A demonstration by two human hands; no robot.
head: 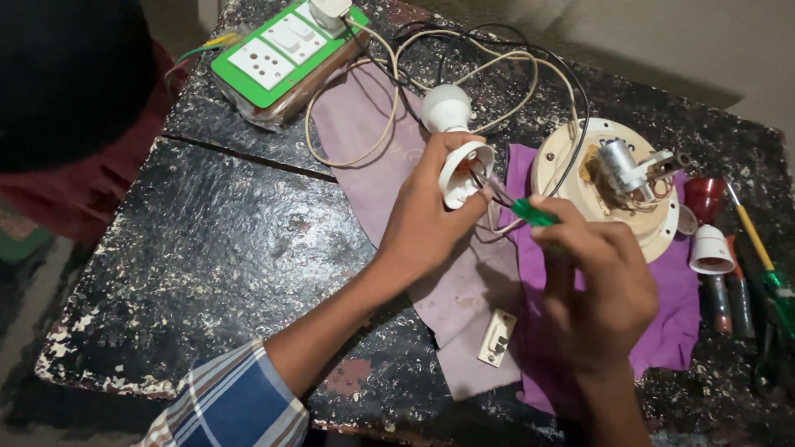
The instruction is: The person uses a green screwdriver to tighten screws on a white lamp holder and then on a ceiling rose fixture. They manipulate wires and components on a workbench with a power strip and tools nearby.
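Left hand [422,223] is gripping a white lamp holder [462,172], fingers curled around its body, holding it up just above the purple cloth [464,290] with its open end facing the right hand. Right hand [592,285] is pinching a green-handled screwdriver [530,213], fingers pressed together on the handle, tip pointing into the holder's opening where thin wires [489,192] are coming out. A white bulb [445,108] is lying just behind the holder. A round cream fan base [571,190] with a metal motor part is sitting on the cloth just right of the screwdriver, cords looping from it toward a green-and-white switchboard [281,54] at the far edge of the dark chipped surface [224,248]. A small switch [497,338] is lying on the cloth between the forearms. More screwdrivers [758,240] and a white cap [710,251] are resting at the right side.
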